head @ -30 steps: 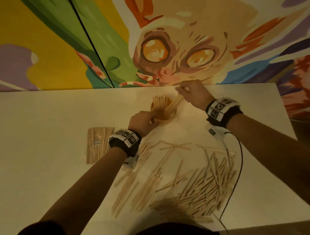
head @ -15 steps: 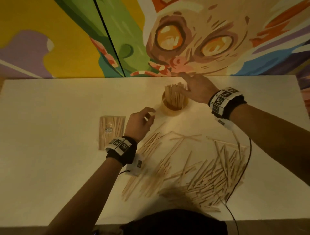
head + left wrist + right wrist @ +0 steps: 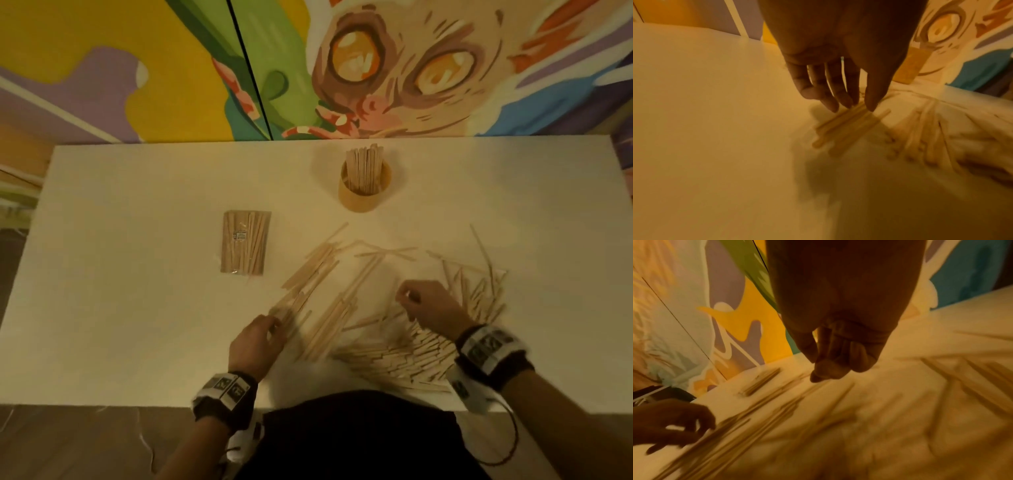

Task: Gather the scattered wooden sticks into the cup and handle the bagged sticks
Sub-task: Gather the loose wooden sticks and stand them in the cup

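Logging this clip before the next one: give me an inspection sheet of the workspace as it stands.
Surface: white table, lit dimly.
Job's things: cup upright, sticks standing inside; loose sticks scattered near the front edge; bagged sticks flat, apart.
Clutter: nothing seen.
Hands: left hand fingertips on a loose bundle; right hand curled above the pile, hold unclear.
Cables: black cable off the right wrist.
Surroundings: painted mural.

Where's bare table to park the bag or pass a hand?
Free: the table left of the bagged sticks, the far-left corner, and the right strip beyond the loose sticks. A narrow lane separates the cup from the pile. Crowded: the near centre, where the left hand and right hand work.
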